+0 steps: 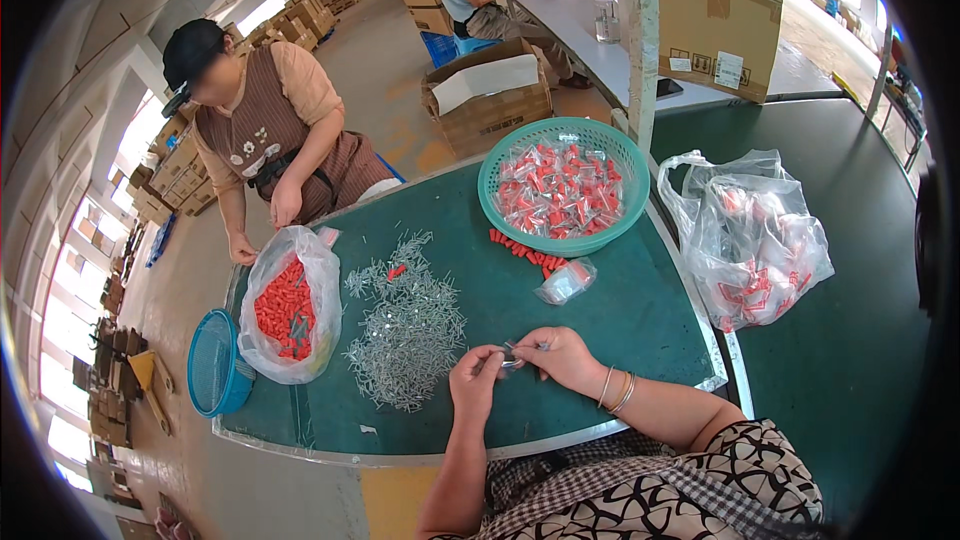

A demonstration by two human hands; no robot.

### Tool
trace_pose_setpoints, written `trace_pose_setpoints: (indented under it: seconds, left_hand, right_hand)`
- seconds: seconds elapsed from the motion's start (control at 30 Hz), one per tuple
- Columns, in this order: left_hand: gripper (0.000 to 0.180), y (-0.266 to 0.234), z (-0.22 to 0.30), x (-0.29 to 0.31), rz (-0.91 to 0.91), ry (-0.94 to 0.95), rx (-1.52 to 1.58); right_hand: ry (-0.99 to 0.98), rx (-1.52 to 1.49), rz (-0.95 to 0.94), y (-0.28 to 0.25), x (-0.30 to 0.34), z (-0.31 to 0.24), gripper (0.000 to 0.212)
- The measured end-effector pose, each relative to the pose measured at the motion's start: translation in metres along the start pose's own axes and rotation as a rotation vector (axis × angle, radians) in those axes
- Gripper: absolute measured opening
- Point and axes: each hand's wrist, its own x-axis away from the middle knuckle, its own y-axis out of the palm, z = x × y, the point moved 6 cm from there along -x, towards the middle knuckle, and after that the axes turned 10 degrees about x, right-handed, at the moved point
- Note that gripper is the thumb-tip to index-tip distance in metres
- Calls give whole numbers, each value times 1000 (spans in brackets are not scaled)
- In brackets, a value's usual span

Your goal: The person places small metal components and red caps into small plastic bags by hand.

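Note:
My left hand [474, 386] and my right hand [566, 360] meet near the front of the green table, fingers pinched. Between their fingertips is a small, shiny, clear plastic bag [513, 360]; what it contains is too small to tell. A wide heap of loose metal screws [405, 345] lies just left of my left hand. Beyond my hands, a row of red plastic plugs [528, 252] lies beside a filled clear packet [566, 281]. A green basket [487, 202] behind them holds many small clear bags with red pieces inside.
A white plastic bag [330, 312] of red plugs stands at the left, beside a blue basket [242, 380]. A co-worker [275, 125] stands across the table's left side. At the right lie a filled clear carrier bag [770, 240] and, behind a post [642, 40], a large carton [715, 25].

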Motion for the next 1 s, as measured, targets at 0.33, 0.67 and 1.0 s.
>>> trace_pose_setpoints:
  seconds: [0.33, 0.67, 1.0]
  left_hand:
    - [10, 7, -7, 8, -77, -35, 11]
    - [10, 4, 3, -2, 46, 5, -156]
    - [9, -3, -8, -6, 32, -16, -24]
  right_hand:
    - [-85, 92, 47, 3, 10, -10, 25]
    - [-88, -80, 29, -1, -2, 5, 22]
    - [26, -26, -52, 0, -7, 4, 21]
